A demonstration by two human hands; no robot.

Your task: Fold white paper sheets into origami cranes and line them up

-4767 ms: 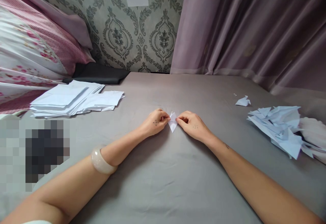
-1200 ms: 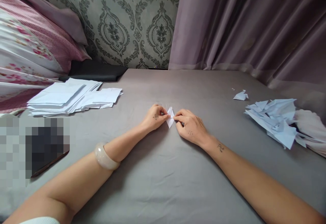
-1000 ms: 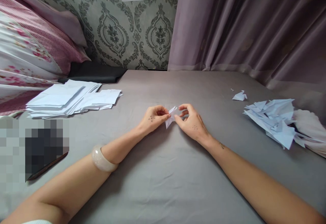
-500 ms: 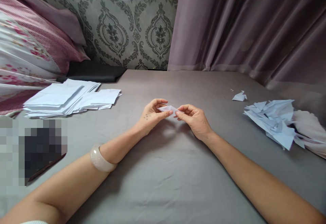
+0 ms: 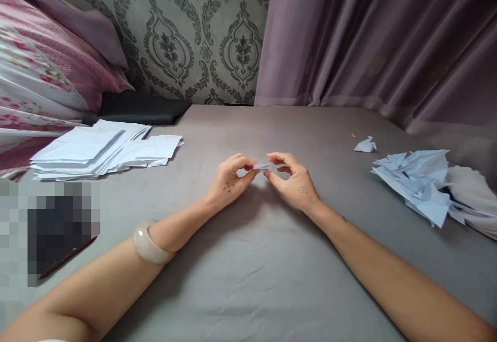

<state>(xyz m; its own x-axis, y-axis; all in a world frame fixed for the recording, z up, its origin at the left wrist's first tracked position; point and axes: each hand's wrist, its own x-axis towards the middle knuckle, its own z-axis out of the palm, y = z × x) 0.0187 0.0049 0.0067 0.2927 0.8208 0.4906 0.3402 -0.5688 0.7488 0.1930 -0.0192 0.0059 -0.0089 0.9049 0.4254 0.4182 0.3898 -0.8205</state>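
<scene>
A small piece of folded white paper (image 5: 262,167) is held up over the middle of the grey-covered surface, seen nearly edge-on. My left hand (image 5: 232,180) pinches its left end between thumb and fingers, and a pale bangle sits on that forearm. On the paper's other side, my right hand (image 5: 294,180) has its thumb and index finger apart around the right end. The right thumb tip is close to the paper's lower edge; whether it touches I cannot tell.
Stacked white paper sheets (image 5: 83,150) lie at the left, before a black folded item (image 5: 143,108). To the right are a paper crane (image 5: 365,145), a heap of folded paper pieces (image 5: 417,181) and a pale cloth (image 5: 469,191). Purple curtains (image 5: 310,36) hang behind.
My right thumb and fingers have spread away from the folded paper. The paper has turned in my left hand and now looks thinner. The view has shifted slightly.
</scene>
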